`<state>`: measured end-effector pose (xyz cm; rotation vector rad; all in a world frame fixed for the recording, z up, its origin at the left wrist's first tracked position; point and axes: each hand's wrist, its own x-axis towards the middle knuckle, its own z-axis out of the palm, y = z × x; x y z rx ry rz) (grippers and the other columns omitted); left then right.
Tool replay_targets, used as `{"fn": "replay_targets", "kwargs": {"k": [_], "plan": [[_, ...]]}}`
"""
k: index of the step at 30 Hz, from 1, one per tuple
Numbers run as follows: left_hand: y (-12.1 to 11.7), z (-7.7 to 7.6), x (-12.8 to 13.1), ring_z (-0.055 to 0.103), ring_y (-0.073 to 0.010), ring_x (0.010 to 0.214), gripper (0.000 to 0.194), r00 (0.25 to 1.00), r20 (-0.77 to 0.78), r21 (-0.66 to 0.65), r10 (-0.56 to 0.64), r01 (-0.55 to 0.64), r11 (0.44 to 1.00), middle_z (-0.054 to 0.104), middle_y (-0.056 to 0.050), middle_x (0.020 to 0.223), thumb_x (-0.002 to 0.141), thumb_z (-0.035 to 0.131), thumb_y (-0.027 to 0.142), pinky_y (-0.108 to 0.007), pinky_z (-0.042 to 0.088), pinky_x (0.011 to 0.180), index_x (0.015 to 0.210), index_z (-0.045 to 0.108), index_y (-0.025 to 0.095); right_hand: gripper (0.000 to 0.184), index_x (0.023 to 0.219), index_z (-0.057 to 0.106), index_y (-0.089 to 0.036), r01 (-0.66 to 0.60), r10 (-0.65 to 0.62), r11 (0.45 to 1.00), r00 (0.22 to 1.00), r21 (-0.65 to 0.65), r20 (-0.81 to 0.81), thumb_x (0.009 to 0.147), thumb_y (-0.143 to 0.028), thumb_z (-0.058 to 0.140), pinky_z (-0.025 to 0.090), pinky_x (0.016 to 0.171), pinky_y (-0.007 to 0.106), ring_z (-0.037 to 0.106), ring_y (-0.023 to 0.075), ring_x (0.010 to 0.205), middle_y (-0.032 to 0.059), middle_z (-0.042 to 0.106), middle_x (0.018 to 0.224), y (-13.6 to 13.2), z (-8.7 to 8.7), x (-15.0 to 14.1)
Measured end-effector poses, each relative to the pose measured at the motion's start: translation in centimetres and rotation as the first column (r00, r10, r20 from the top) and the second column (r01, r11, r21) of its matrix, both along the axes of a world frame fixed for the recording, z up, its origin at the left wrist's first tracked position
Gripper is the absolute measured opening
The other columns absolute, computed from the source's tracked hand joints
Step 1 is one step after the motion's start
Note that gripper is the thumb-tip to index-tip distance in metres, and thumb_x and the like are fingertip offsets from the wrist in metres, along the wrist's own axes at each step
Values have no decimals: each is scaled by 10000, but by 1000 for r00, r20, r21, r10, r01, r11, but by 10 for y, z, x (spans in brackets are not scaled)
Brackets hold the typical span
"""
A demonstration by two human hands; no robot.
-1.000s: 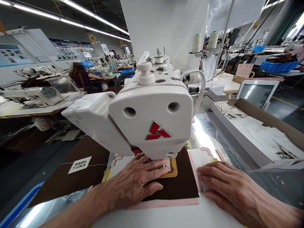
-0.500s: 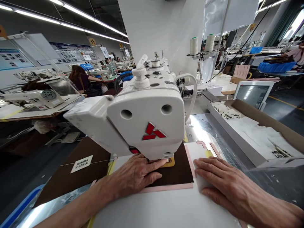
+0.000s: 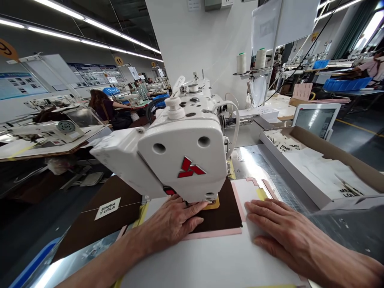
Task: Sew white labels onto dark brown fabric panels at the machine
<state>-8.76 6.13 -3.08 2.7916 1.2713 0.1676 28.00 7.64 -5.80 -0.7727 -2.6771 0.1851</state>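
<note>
A white sewing machine head [image 3: 183,148] with a red emblem stands in front of me; its needle area is mostly hidden. Below it a dark brown panel [image 3: 225,214] lies within pink guide strips on a white board [image 3: 216,258]. My left hand [image 3: 177,218] rests on the panel, fingers stretched out, its index fingertip beside a small yellow-orange plate [image 3: 214,203] under the machine. On the board, right of the panel, my right hand [image 3: 282,228] lies flat. Neither hand grips anything. Another brown panel [image 3: 78,228] with a white printed label [image 3: 108,208] lies at the left, a thread crossing it.
At the right sits an open box [image 3: 354,156] of white printed labels, with a tablet screen [image 3: 313,120] behind. Thread cones [image 3: 241,64] stand on a rack at the back. A blue bin edge [image 3: 36,264] shows lower left. A person [image 3: 103,106] sits further off.
The whole view has tilted slightly, so the machine appears a little further left. Both hands keep nearly the same places on the panel and board.
</note>
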Motion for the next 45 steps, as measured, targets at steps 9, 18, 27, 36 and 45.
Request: {"fn": "replay_targets", "kwargs": {"k": [9, 18, 27, 36, 45], "plan": [[-6, -1, -3, 727, -264, 914, 464, 999, 5, 67, 32, -32, 997, 785, -86, 1176, 1155, 400, 396, -440, 594, 916, 1571, 516, 227, 392, 1452, 606, -212, 8, -8, 1000, 999, -8, 52, 1100, -380, 581, 508, 1175, 579, 583, 321, 1420, 99, 608, 1547, -1, 3, 2], [-40, -6, -20, 560, -274, 1415, 459, 996, 67, 207, 55, -68, 976, 624, -57, 1514, 1101, 561, 328, -445, 440, 1234, 1550, 524, 236, 272, 1349, 652, -226, 28, -25, 999, 983, 16, -181, 1107, -245, 529, 582, 1033, 432, 714, 252, 1171, 79, 740, 1287, 0, 22, 12], [-54, -12, -25, 589, -330, 1379, 500, 987, 51, 115, 152, -157, 981, 638, -77, 1462, 1026, 683, 530, -457, 571, 1100, 1464, 623, 297, 267, 1333, 659, -220, 20, -31, 996, 992, -88, -122, 1113, -298, 530, 590, 937, 426, 685, 267, 1130, 110, 704, 1289, -5, 21, 6], [-38, -5, 0, 628, -271, 1236, 261, 981, 182, 153, 64, -92, 984, 682, -82, 1281, 1132, 474, 273, -408, 529, 1046, 1225, 718, 257, 217, 939, 575, -196, -24, 28, 997, 998, -71, 54, 1095, -108, 454, 459, 798, 397, 554, 218, 879, 43, 633, 997, 4, 17, -24], [-59, 13, -20, 596, -229, 1337, 223, 983, 181, 37, -29, 22, 999, 688, -57, 1372, 1111, 445, 177, -358, 517, 1129, 1091, 663, 219, 287, 863, 511, -211, -231, 231, 973, 973, -8, -2, 1071, -69, 372, 429, 717, 358, 521, 186, 753, 36, 606, 884, -35, 46, -49]]}}
